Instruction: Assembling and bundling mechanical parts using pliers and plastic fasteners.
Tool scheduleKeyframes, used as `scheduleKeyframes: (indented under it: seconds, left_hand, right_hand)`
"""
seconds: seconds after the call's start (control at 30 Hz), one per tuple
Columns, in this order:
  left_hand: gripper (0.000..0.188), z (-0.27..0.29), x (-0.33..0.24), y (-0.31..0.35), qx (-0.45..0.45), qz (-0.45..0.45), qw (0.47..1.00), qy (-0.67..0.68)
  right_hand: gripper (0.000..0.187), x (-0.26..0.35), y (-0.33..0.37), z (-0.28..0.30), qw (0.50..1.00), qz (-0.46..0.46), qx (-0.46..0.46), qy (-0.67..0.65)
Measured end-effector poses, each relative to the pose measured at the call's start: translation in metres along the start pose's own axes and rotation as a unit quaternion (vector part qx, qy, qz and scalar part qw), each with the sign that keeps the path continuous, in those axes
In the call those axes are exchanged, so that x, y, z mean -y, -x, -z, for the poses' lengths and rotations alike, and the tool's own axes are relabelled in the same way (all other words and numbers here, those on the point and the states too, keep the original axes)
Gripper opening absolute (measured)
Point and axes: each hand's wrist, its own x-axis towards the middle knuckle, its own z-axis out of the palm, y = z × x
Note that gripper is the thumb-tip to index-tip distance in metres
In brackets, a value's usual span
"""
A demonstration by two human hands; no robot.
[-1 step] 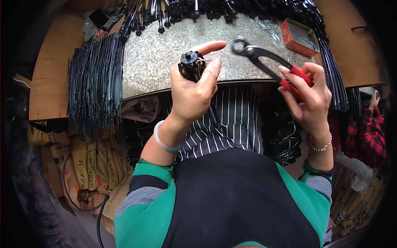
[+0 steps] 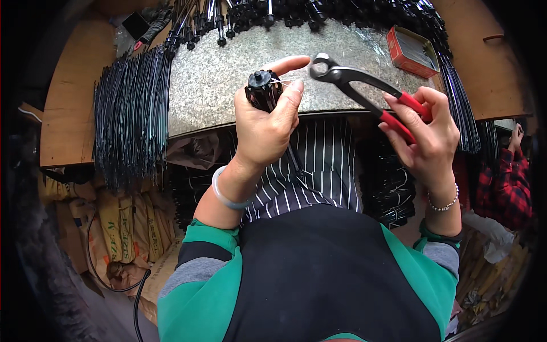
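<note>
Box (image 2: 412, 66) of grey pieces (image 2: 415, 48) sits beyond pliers (image 2: 371, 78) in the right hand (image 2: 428, 132).

Gripping a black cylindrical part (image 2: 262, 98) upright in the left hand (image 2: 261, 131), holding the thumb (image 2: 289, 102) at a thin pale strand (image 2: 280, 81), and pointing the index finger (image 2: 292, 63) rightward. Holding red-handled pincers (image 2: 359, 80) in the right hand (image 2: 424, 134), with the jaws just beside that finger. Working at the near edge of a speckled grey tabletop (image 2: 211, 77), between black rods (image 2: 132, 114) at left and a red box (image 2: 411, 65) at right. Wearing a pale bangle (image 2: 217, 189) and a beaded bracelet (image 2: 444, 207).
</note>
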Motion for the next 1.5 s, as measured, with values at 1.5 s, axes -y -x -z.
scheduleKeyframes:
  seconds: [1.5]
  left_hand:
    - [0.021,0.008,-0.007,0.014,0.082,-0.024,0.996,0.017]
  right_hand:
    - [0.055,0.031,0.019,0.000,0.885,-0.113,0.259,-0.371]
